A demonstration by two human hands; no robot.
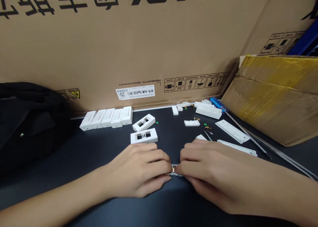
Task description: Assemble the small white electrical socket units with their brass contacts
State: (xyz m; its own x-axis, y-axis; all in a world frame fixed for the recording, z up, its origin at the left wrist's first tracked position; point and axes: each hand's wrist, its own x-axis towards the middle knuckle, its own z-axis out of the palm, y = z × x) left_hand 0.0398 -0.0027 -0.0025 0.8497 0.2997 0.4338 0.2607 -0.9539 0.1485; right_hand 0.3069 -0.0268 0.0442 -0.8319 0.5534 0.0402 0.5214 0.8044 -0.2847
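Head view: left hand [135, 170] and right hand [213, 174] pinch a small metal part [174, 170].

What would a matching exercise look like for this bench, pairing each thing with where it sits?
Things:
1. Blue screwdriver
2. Black bag
3. White covers
4. Metal part

Places:
A. Between the left hand and right hand
B. In a row along the carton
C. At the left end of the bench
D. Beside the taped box

Pairs: 1-D, 2-C, 3-B, 4-A
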